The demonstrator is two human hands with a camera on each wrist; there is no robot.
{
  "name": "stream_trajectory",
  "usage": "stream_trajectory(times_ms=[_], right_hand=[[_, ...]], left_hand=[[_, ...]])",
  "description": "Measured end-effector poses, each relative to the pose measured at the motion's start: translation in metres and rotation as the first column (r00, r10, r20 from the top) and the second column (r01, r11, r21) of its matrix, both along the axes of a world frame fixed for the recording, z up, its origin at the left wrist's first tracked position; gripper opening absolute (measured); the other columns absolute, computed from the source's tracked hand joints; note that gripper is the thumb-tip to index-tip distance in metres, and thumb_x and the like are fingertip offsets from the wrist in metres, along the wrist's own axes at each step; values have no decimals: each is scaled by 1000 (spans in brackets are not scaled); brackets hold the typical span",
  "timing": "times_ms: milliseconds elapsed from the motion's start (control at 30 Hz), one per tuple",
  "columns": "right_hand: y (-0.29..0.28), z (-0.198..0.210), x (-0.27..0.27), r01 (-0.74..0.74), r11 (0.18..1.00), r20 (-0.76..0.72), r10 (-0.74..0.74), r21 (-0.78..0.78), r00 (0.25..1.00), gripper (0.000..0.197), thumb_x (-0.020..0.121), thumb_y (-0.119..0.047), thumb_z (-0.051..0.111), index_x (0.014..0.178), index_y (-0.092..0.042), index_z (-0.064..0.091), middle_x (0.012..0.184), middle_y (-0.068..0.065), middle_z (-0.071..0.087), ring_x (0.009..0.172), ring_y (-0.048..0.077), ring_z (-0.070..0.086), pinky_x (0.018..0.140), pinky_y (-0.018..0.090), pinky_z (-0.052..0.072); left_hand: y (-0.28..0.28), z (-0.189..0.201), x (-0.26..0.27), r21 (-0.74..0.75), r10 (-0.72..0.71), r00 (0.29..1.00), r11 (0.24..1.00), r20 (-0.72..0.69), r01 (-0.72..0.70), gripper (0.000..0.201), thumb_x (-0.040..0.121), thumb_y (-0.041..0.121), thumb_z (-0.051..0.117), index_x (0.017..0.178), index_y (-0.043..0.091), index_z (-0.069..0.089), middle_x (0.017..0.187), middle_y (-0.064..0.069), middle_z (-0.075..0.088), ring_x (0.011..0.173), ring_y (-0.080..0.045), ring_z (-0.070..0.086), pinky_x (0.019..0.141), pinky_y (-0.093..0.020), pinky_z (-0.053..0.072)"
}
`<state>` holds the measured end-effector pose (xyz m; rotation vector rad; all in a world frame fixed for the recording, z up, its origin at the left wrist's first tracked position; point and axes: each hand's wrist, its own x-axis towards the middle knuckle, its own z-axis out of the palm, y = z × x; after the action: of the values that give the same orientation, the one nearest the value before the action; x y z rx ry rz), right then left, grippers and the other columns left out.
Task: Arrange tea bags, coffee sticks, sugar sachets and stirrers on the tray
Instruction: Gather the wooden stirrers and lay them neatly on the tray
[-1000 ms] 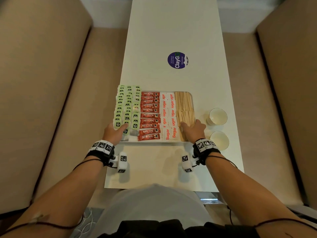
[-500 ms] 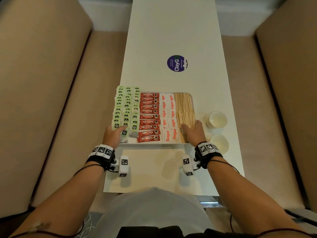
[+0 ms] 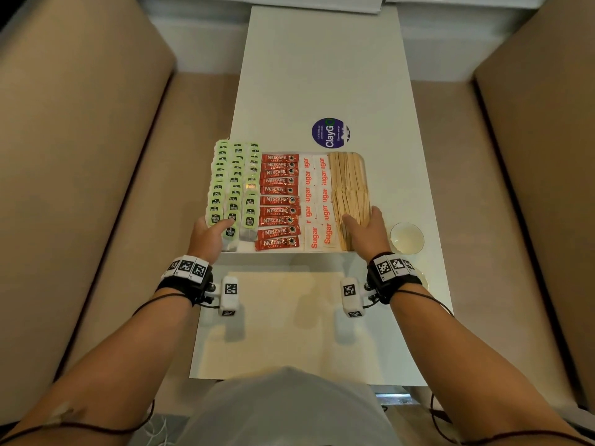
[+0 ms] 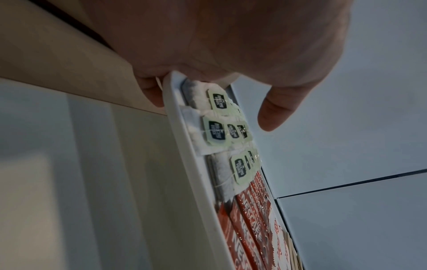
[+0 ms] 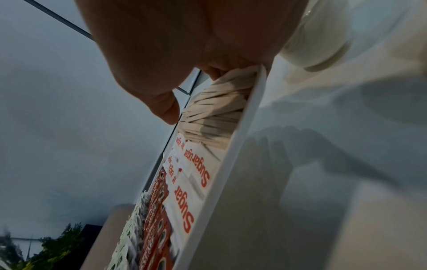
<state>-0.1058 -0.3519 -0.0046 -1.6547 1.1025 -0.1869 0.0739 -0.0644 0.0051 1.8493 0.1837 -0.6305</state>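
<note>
A white tray (image 3: pixel 289 251) holds rows of green-tagged tea bags (image 3: pixel 233 185), red coffee sticks (image 3: pixel 279 201), white sugar sachets (image 3: pixel 317 194) and wooden stirrers (image 3: pixel 349 188). My left hand (image 3: pixel 212 231) grips the tray's near left corner, thumb over the tea bags (image 4: pixel 217 127) and fingers under the rim (image 4: pixel 184 146). My right hand (image 3: pixel 363 226) grips the near right corner, thumb above the stirrers (image 5: pixel 219 109) and the rim (image 5: pixel 231 164) against the palm. The tray casts a shadow on the table below its near edge.
The long white table (image 3: pixel 322 75) carries a round purple sticker (image 3: pixel 330 132) beyond the tray. Two paper cups stand at the right: one (image 3: pixel 406 238) beside my right hand, the other (image 3: pixel 425 280) half hidden by my wrist. Beige sofas flank the table.
Both hands keep their hold on the tray's near corners. The tray seems to have lifted slightly and the shadow under its near edge has grown.
</note>
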Motion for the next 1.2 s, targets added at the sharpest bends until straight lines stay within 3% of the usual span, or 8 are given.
stream_trajectory(times_ms=[367, 500, 633, 767, 967, 1033, 1100, 1200], right_hand=[[-35, 8, 36, 6, 1000, 17, -6, 10, 1000, 70, 70, -62, 63, 127, -25, 47, 126, 6, 58, 110, 25, 64, 92, 50, 59], [-48, 12, 55, 2, 1000, 12, -2, -2, 1000, 60, 78, -54, 64, 127, -24, 47, 127, 6, 57, 111, 25, 63, 94, 50, 58], [-59, 15, 75, 7, 1000, 3, -7, 7, 1000, 71, 70, -59, 64, 129, -24, 47, 127, 6, 57, 111, 26, 63, 92, 50, 58], [-70, 11, 96, 5, 1000, -8, -5, -11, 1000, 61, 82, -49, 66, 132, -21, 46, 129, 8, 56, 114, 27, 61, 94, 49, 57], [-78, 0, 125, 31, 999, -28, -31, 19, 999, 78, 67, -60, 65, 132, -20, 46, 129, 7, 57, 113, 27, 61, 94, 50, 57], [-80, -7, 134, 34, 999, -38, -34, 17, 999, 71, 69, -57, 64, 127, -21, 46, 127, 7, 57, 112, 28, 61, 93, 52, 57], [-83, -17, 142, 46, 999, -47, -45, 21, 998, 58, 74, -51, 63, 122, -23, 46, 125, 7, 57, 112, 29, 61, 95, 53, 56], [-85, -29, 149, 68, 997, -61, -67, 24, 996, 62, 68, -55, 63, 120, -25, 46, 123, 6, 58, 112, 29, 60, 97, 53, 55]], left_hand=[[-35, 11, 38, -58, -54, 996, 997, 77, 59, 45, 82, 34, 71, 124, 21, 65, 116, 6, 72, 111, -18, 66, 99, -44, 50], [-50, 14, 56, -64, -40, 995, 997, 91, 46, 38, 87, 28, 70, 124, 19, 64, 116, 5, 71, 109, -18, 65, 98, -40, 49], [-63, 12, 76, -40, -22, 997, 999, 73, 25, 44, 85, 31, 72, 125, 18, 60, 118, 4, 69, 109, -19, 64, 100, -45, 49], [-74, 6, 95, -14, -26, 998, 1000, 63, 27, 38, 87, 29, 71, 122, 19, 61, 118, 3, 69, 109, -22, 63, 100, -43, 49], [-88, -3, 122, 28, -57, 998, 998, 37, 56, 31, 90, 28, 69, 117, 18, 58, 109, 6, 66, 101, -18, 62, 89, -35, 43], [-92, -6, 130, 35, -69, 997, 997, 33, 68, 25, 92, 26, 68, 114, 19, 57, 104, 8, 64, 97, -14, 61, 89, -34, 42], [-94, -13, 139, 53, -63, 998, 997, 14, 62, 37, 89, 30, 70, 120, 16, 56, 114, 3, 64, 105, -21, 60, 89, -36, 44], [-94, -27, 153, 62, -76, 997, 995, -3, 76, 54, 81, 39, 73, 127, 16, 56, 122, 1, 65, 109, -22, 61, 90, -39, 48]])
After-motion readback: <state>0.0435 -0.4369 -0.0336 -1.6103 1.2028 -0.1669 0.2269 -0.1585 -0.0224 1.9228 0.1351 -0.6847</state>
